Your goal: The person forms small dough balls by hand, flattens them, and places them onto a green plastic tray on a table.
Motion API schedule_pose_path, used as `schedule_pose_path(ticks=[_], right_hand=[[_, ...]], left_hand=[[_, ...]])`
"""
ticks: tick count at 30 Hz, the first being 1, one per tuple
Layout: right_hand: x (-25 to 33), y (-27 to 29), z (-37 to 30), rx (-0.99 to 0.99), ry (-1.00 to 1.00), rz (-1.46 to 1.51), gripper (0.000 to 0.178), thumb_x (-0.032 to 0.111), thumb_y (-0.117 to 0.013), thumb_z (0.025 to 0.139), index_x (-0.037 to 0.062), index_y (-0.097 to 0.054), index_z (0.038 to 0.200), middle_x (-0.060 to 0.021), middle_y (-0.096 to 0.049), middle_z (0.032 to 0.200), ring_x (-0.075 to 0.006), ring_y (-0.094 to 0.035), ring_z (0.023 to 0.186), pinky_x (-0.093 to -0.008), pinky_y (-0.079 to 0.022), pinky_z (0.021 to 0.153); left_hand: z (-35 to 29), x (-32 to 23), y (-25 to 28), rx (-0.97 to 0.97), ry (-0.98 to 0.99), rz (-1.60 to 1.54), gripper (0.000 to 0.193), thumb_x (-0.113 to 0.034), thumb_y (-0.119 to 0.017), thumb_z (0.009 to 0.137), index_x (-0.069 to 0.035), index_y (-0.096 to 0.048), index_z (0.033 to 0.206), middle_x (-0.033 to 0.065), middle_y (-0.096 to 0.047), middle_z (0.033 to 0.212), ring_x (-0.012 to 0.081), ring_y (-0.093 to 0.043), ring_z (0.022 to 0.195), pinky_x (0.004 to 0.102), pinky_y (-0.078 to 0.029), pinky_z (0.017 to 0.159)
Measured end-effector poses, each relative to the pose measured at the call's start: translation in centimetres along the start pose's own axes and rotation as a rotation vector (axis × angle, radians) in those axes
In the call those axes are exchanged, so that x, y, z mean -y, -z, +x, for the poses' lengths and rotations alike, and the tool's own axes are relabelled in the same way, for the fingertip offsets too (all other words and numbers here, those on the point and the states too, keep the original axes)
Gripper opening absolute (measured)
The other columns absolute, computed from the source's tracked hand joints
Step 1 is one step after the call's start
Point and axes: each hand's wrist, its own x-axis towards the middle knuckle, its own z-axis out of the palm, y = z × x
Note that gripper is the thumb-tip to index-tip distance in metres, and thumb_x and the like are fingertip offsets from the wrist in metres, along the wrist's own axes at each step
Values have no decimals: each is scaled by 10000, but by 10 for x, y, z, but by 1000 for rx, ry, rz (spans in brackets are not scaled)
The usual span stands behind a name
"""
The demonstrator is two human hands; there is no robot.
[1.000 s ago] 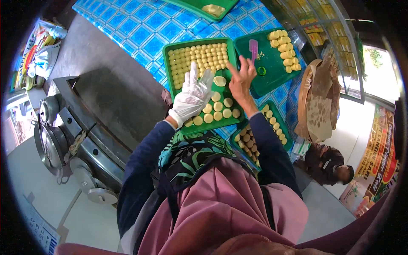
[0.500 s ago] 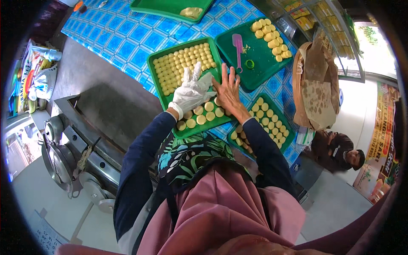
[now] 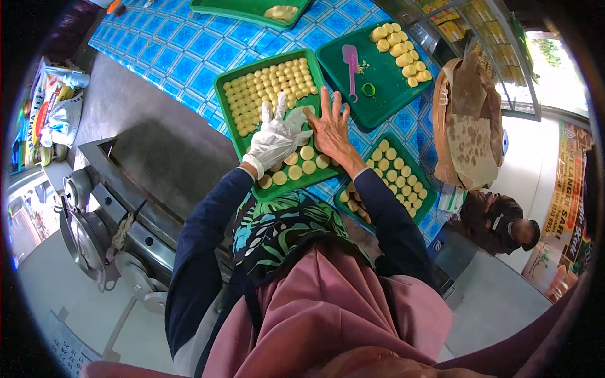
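Note:
My left hand (image 3: 272, 140), in a white glove, lies over a green tray (image 3: 220, 94) with its fingers stretched apart. Small round dough balls (image 3: 268, 85) fill the tray's far half in close rows; wider, flatter dough discs (image 3: 295, 172) lie in the near half. My bare right hand (image 3: 331, 133) is at the tray's right side, fingers spread, its thumb towards the left hand. Between both hands shows a pale, thin, translucent piece (image 3: 300, 118), perhaps plastic; whether either hand grips it is unclear. Whatever lies under the palms is hidden.
At the right, a dark green tray (image 3: 378, 110) holds stacked dough pieces, a pink spatula (image 3: 350, 66) and a green ring (image 3: 368, 90). A tray of discs (image 3: 423, 189) is nearer. Beyond stand a woven basket (image 3: 444, 151) and a person (image 3: 498, 220). A stove (image 3: 135, 214) is left.
Both hands have shifted slightly nearer to each other's work spot, the left a little down and left. The tray appears slightly higher in view. The person at the right has turned their head.

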Motion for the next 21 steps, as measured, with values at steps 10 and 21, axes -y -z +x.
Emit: schedule_pose_path(ticks=[10,21], right_hand=[[3,-7,16,10,-30,3,609,-58,-608,833,216,-667,1373,-265,-22,1708,-605,-98,1499,-768,-196,1097],[23,1,17,66,-12,85,534,-26,-600,834,143,-648,1338,-328,-122,1659,-612,-122,1491,-762,-182,1116]], left_hand=[[9,5,-13,4,87,-123,581,-500,-466,1039,-142,-543,1490,61,-502,1553,497,-248,1522,726,-209,1186],[-32,6,12,-134,393,-581,378,-195,-631,966,-99,-625,1331,139,-663,1271,352,-600,1223,483,-425,1086]])
